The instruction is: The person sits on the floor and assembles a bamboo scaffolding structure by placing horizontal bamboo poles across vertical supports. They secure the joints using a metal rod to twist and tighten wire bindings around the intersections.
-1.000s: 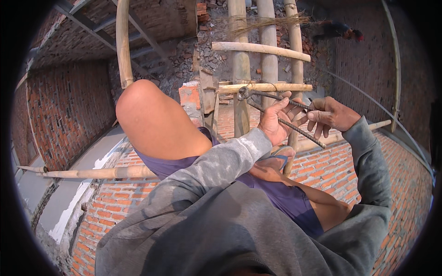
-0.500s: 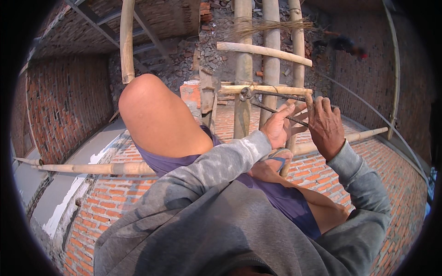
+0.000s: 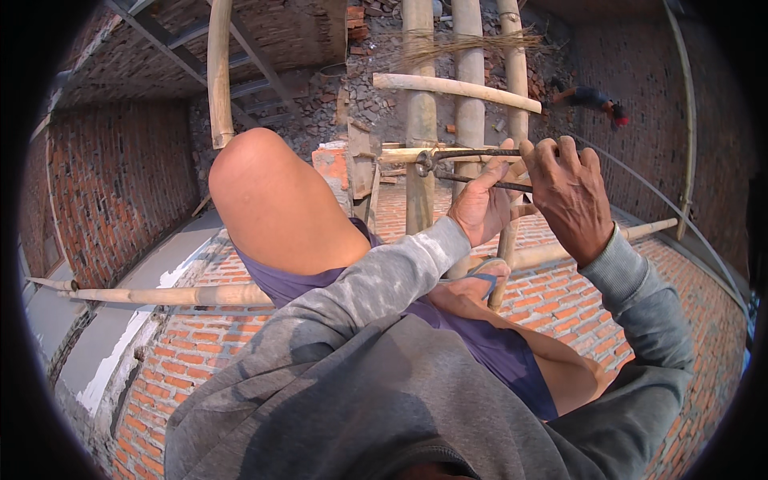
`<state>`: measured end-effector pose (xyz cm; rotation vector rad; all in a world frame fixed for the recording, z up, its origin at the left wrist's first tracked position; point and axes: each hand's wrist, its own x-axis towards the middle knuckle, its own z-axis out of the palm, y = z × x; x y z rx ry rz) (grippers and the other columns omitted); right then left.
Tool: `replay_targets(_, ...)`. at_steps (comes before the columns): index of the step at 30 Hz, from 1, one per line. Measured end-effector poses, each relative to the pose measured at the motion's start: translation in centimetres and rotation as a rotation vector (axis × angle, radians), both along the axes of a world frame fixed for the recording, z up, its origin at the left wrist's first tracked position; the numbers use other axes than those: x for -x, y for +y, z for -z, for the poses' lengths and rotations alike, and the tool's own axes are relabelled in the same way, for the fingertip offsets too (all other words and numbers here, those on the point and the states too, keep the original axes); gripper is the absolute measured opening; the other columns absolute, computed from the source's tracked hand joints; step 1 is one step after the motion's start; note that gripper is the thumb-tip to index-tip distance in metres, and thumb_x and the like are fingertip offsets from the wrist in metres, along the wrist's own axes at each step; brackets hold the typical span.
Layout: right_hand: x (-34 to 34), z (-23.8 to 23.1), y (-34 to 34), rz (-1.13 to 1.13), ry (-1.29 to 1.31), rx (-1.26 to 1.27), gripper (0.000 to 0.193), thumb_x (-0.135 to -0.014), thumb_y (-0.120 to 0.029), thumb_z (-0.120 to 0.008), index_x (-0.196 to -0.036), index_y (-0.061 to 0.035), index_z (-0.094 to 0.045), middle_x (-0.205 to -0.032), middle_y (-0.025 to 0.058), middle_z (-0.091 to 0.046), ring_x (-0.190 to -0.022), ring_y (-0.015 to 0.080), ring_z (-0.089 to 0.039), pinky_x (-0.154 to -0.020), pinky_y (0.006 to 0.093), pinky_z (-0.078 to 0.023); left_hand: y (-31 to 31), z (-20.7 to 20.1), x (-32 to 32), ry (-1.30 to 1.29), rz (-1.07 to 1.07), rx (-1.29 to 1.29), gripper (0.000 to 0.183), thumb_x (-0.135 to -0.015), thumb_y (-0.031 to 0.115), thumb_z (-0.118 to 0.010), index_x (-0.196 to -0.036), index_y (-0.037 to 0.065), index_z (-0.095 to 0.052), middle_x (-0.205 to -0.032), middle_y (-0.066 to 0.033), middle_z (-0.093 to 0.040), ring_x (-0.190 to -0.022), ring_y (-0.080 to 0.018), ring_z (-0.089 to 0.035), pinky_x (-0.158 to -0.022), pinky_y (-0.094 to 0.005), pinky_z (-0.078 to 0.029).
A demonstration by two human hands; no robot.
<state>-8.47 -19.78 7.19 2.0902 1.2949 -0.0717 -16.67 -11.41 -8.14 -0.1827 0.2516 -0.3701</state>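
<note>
A pair of dark metal pincers (image 3: 464, 178) lies across the bamboo poles, its round head beside a short bamboo crosspiece (image 3: 392, 154). The two handles stand apart and run right to my hands. My left hand (image 3: 482, 210), palm partly showing, has its thumb raised and its fingers about the lower handle. With bent fingers, my right hand (image 3: 570, 196) grips near the handle ends; its fingertips are partly hidden. Thick upright bamboo poles (image 3: 422, 120) pass behind the tool. What the jaws bite on is too small to make out.
Below me is a brick wall face (image 3: 192, 344), with a horizontal bamboo pole (image 3: 176, 294) across it. A bundle of thin strands (image 3: 472, 46) and a split bamboo piece (image 3: 456, 90) lie over the poles. A ladder (image 3: 188, 36) stands far left. Another person (image 3: 592, 98) is down among rubble (image 3: 368, 96).
The upper handle has swung up, away from the lower one. My right hand has shifted slightly up with its fingers more bent. The person below has moved into clearer view.
</note>
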Motion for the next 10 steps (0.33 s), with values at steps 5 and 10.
replay_targets(5, 0.0, -0.3, 0.0, 0.101, 0.201, 0.100, 0.017, -0.086, -0.020, -0.074, -0.088, -0.0031, -0.072, -0.076, 0.0042, -0.063, -0.075, 0.0186, -0.066, -0.062, 0.0358, -0.056, 0.2, 0.7, 0.6, 0.026, -0.027, 0.049, 0.066, -0.103, 0.031, -0.067, -0.161, 0.024, -0.037, -0.151, -0.0072, -0.056, -0.135, -0.0274, -0.056, -0.110, -0.0574, -0.048)
replay_targets(10, -2.6, 0.9, -2.1, 1.224, 1.081, 0.109, 0.043, -0.098, -0.044, -0.074, -0.086, -0.0023, -0.074, -0.085, 0.0108, -0.079, -0.070, 0.0281, -0.075, -0.060, 0.0454, -0.056, -3.5, 4.4, 2.5, 0.151, 0.077, 0.076, 0.083, -0.097, 0.035, -0.075, -0.165, 0.025, -0.027, -0.158, -0.0123, -0.049, -0.141, -0.0360, -0.052, -0.120, -0.0614, -0.040)
